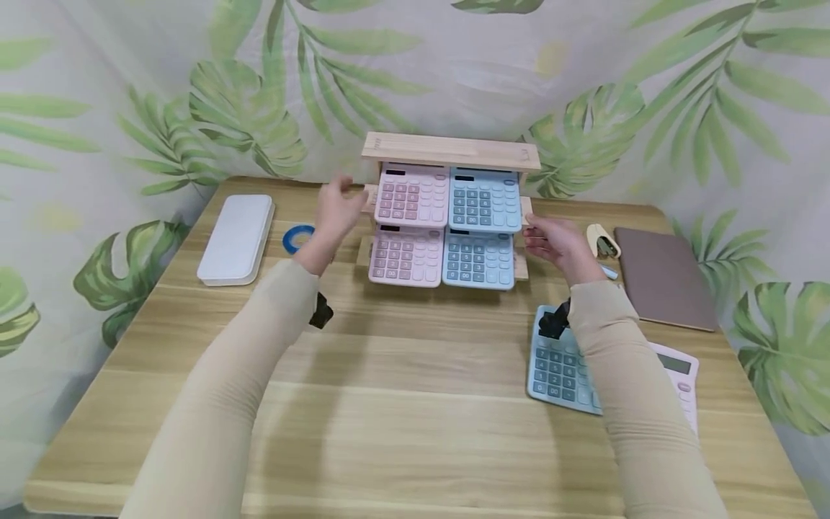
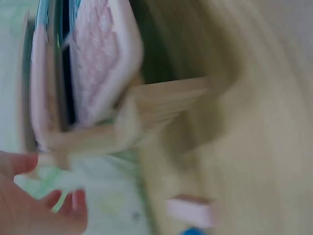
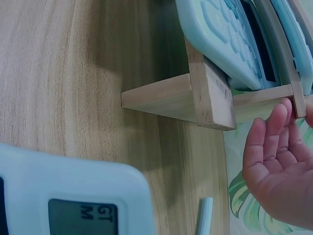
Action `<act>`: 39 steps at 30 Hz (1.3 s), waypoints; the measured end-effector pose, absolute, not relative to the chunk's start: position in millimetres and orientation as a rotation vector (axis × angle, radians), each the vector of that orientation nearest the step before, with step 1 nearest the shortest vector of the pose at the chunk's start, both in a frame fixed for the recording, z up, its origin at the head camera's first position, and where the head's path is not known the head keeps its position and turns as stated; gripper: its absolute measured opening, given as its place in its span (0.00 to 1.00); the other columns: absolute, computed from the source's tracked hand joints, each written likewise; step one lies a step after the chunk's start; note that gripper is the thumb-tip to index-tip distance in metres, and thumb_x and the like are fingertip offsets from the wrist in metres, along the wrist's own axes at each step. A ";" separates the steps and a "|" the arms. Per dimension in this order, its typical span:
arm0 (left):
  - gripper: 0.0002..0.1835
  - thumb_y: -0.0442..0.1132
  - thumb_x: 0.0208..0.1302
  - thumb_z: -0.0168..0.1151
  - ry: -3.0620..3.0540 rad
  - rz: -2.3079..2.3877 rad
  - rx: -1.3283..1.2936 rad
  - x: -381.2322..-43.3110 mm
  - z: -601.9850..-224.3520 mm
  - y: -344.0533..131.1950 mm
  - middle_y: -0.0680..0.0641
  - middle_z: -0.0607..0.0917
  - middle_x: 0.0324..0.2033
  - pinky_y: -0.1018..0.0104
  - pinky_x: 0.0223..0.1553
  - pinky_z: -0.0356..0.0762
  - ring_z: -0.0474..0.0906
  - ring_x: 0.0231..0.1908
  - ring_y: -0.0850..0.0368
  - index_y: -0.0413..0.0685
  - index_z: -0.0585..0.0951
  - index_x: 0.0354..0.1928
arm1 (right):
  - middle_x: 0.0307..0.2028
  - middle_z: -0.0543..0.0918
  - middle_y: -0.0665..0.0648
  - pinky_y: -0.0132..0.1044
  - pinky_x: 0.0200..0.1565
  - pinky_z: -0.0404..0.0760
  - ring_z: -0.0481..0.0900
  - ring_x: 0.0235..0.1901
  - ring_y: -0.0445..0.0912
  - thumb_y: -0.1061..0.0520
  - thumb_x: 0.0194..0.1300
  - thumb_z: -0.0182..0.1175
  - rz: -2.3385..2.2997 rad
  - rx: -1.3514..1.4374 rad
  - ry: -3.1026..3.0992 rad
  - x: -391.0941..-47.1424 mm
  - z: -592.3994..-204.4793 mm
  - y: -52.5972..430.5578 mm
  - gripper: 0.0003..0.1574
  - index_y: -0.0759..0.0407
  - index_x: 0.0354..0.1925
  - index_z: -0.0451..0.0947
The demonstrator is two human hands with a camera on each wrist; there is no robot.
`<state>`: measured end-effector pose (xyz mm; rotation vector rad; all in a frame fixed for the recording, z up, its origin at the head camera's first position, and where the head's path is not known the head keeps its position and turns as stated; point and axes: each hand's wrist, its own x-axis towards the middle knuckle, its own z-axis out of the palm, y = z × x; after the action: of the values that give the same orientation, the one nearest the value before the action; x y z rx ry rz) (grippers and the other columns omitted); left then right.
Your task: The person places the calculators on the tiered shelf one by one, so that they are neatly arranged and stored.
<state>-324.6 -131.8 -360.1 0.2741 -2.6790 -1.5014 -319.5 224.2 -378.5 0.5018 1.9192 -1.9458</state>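
A small wooden rack (image 1: 450, 149) stands against the back wall covering, holding calculators on two levels: a pink calculator (image 1: 411, 194) and a blue calculator (image 1: 485, 200) above, a pink calculator (image 1: 406, 256) and a blue calculator (image 1: 478, 259) below. My right hand (image 1: 559, 244) pinches the right end of the rack's middle board (image 3: 298, 95), fingertips on one side and thumb on the other. Beside the rack's left end is my left hand (image 1: 340, 209), thumb and fingers spread apart with nothing between them. Its thumb (image 2: 23, 163) is close to the board end in the blurred left wrist view.
At the right, a blue calculator (image 1: 554, 367) and a pink calculator (image 1: 681, 367) lie partly under my right sleeve. Behind them are a brown notebook (image 1: 668, 277) and a cream stapler-like item (image 1: 595, 234). A white case (image 1: 236, 239) and blue tape roll (image 1: 289, 238) lie left.
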 end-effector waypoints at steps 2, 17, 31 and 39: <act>0.28 0.44 0.65 0.55 -2.634 -1.849 0.436 -330.3 -369.1 -140.5 0.42 0.70 0.62 0.60 0.63 0.69 0.68 0.60 0.49 0.43 0.64 0.66 | 0.24 0.81 0.47 0.32 0.43 0.83 0.79 0.24 0.38 0.47 0.62 0.58 -1.924 0.505 1.931 -317.0 -378.9 228.3 0.31 0.60 0.58 0.65; 0.28 0.36 0.63 0.57 -2.163 -2.541 0.764 -336.5 -376.2 -157.3 0.45 0.72 0.62 0.73 0.57 0.76 0.74 0.54 0.58 0.44 0.65 0.65 | 0.48 0.79 0.71 0.53 0.47 0.80 0.77 0.47 0.60 0.58 0.57 0.58 -0.192 -0.425 2.481 -253.6 -355.2 275.1 0.26 0.71 0.52 0.73; 0.30 0.30 0.61 0.58 -1.971 -2.709 0.787 -339.8 -377.5 -154.0 0.45 0.72 0.62 0.73 0.57 0.76 0.75 0.55 0.58 0.45 0.65 0.65 | 0.36 0.80 0.57 0.36 0.36 0.79 0.75 0.35 0.43 0.60 0.63 0.55 -0.462 -0.509 2.322 -247.1 -350.5 285.8 0.11 0.62 0.43 0.77; 0.29 0.30 0.61 0.58 -1.964 -2.679 0.810 -338.0 -377.7 -151.5 0.45 0.73 0.60 0.73 0.56 0.77 0.76 0.52 0.58 0.45 0.66 0.65 | 0.42 0.81 0.61 0.46 0.40 0.86 0.82 0.37 0.49 0.53 0.67 0.53 -0.962 -0.409 2.231 -278.2 -303.5 262.2 0.23 0.66 0.56 0.68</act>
<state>-338.0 -151.5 -377.7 0.8104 -1.9638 -2.6790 -278.2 262.2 -303.5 -0.4090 2.2313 -0.9619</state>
